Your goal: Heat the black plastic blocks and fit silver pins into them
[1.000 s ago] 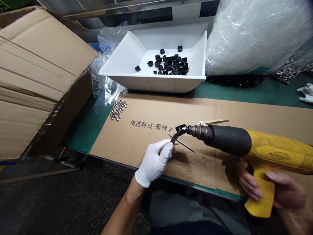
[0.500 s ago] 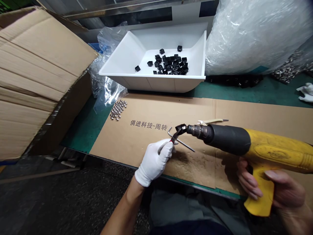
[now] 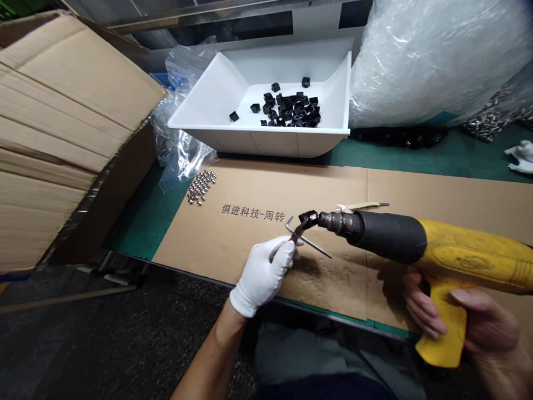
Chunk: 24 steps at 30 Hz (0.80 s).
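My left hand (image 3: 265, 272), in a white glove, is closed around red-handled pliers (image 3: 296, 233). The jaws of the pliers grip a small black block (image 3: 308, 219) above the cardboard sheet. My right hand (image 3: 462, 319), bare, wraps round the grip of a yellow heat gun (image 3: 470, 253). The gun's metal nozzle points left, its tip right beside the black block. An L-shaped hex key (image 3: 316, 247) shows behind and below the pliers.
A white bin (image 3: 258, 141) with several black blocks stands at the back. Small metal parts (image 3: 201, 187) lie on the cardboard (image 3: 208, 233). Behind the nozzle lies a cream-handled tool (image 3: 366, 205). A cardboard box (image 3: 66, 128) is at left, wrapped plastic (image 3: 433, 66) at back right.
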Each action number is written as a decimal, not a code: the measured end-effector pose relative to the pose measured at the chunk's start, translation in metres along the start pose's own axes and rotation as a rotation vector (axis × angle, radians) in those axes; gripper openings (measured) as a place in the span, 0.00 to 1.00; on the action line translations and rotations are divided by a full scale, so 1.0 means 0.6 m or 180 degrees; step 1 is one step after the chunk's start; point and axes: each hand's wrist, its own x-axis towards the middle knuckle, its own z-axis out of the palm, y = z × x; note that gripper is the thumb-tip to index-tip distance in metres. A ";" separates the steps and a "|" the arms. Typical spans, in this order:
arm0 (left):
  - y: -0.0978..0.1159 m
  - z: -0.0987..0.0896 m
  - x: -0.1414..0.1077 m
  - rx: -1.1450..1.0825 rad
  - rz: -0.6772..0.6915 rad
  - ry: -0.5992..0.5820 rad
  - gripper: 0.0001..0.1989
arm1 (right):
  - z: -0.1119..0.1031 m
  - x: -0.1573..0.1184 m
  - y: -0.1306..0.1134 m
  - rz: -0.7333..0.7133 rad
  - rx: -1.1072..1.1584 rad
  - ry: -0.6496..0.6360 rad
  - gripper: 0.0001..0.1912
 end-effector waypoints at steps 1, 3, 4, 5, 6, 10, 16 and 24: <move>0.001 0.000 0.000 0.0009 0.0003 -0.0004 0.24 | 0.000 0.000 0.000 -0.0006 0.0002 0.0013 0.20; 0.001 0.000 0.000 0.0024 0.0010 -0.0009 0.24 | 0.001 -0.001 0.000 -0.0028 -0.0008 0.0019 0.20; 0.002 0.000 0.000 0.0027 0.0013 -0.0010 0.24 | 0.001 -0.002 0.000 -0.0041 -0.0014 0.0024 0.20; 0.002 0.000 0.000 0.0028 0.0013 -0.0009 0.24 | 0.001 -0.002 0.000 -0.0054 -0.0022 0.0030 0.20; 0.002 0.000 0.001 0.0026 0.0010 -0.0009 0.24 | 0.001 -0.003 0.000 -0.0061 -0.0027 0.0038 0.20; 0.002 0.000 0.001 -0.0002 -0.0006 -0.0015 0.24 | 0.001 -0.002 0.000 -0.0045 -0.0020 0.0057 0.20; 0.001 0.001 0.000 -0.0044 -0.0032 -0.0008 0.24 | 0.003 -0.002 0.000 -0.0034 -0.0032 0.0060 0.20; 0.001 0.001 0.000 -0.0050 -0.0041 -0.0008 0.23 | 0.005 0.000 -0.001 -0.0041 -0.0068 0.0074 0.20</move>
